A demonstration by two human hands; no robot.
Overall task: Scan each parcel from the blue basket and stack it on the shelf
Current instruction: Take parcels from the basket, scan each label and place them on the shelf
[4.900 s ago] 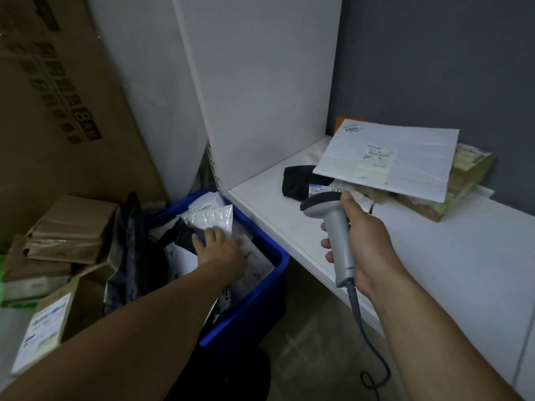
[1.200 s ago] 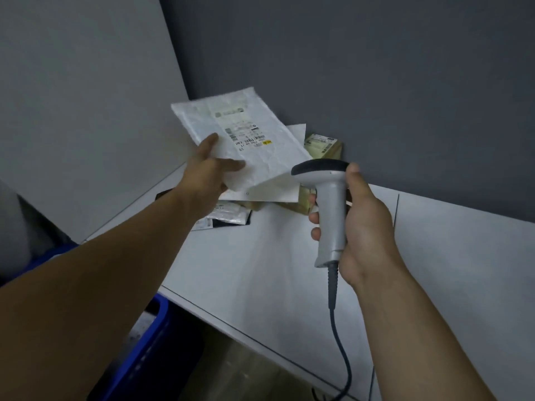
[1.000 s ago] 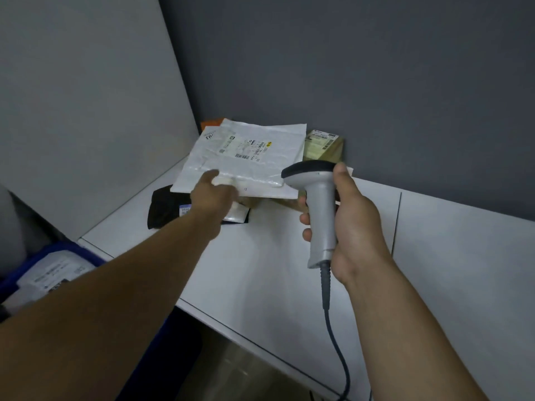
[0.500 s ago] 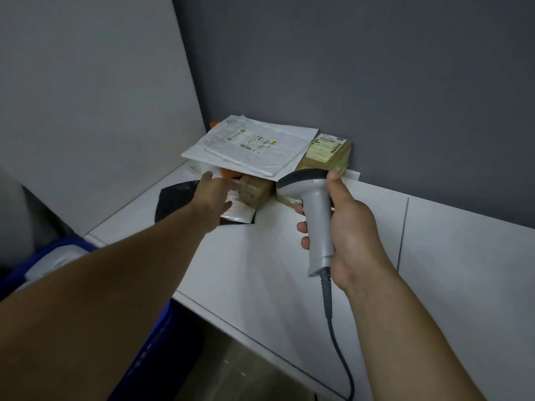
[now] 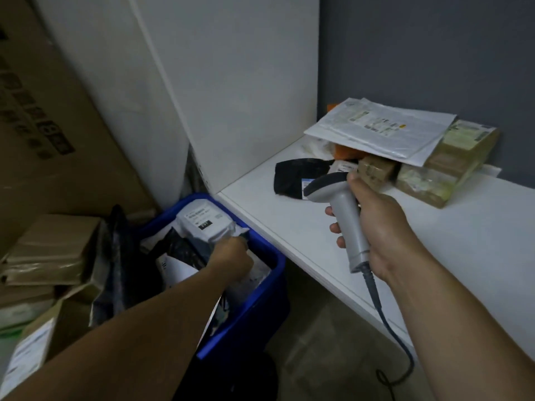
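changed: left hand (image 5: 231,256) is off the shelf (image 5: 289,224) now and down in the blue basket (image 5: 269,290)
left hand: fingers curled on the near edge of a white parcel (image 5: 202,221) lying on top in the basket
right hand (image 5: 382,235): wrapped round the scanner (image 5: 343,212) handle, over the shelf's front edge
shelf: flat white mailer (image 5: 376,131) sits on top of the brown boxes (image 5: 434,178) by the back wall

The basket (image 5: 260,314) stands left of and below the shelf (image 5: 434,241), whose stack (image 5: 376,131) lies at the back.
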